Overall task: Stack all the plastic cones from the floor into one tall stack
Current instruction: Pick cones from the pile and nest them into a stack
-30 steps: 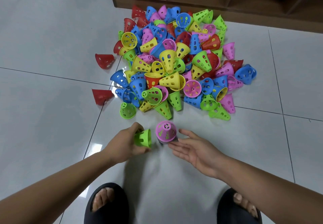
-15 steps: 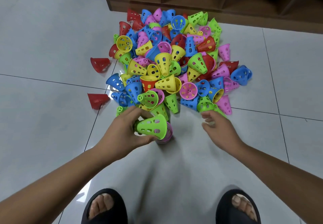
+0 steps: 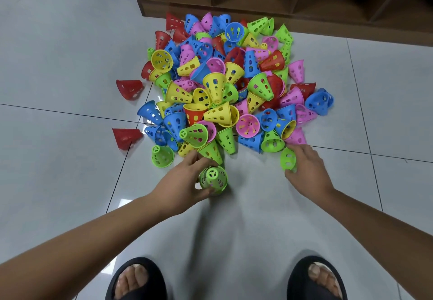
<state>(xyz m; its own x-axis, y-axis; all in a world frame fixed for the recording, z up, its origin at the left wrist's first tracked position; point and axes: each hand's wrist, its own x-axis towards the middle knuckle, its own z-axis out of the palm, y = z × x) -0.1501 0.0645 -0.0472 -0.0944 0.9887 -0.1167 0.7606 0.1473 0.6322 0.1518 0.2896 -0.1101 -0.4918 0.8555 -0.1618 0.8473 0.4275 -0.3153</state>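
Your left hand (image 3: 185,182) curls round the green cone (image 3: 213,180), which stands on the tiled floor (image 3: 70,182) just in front of the pile of cones (image 3: 222,84). It is upright, its long axis vertical, with the narrow tip pointing up at the camera and the wide end down. Your right hand (image 3: 307,168) grips a second green cone (image 3: 288,158) at the pile's near right edge. This one is tipped sideways, with one round end facing left.
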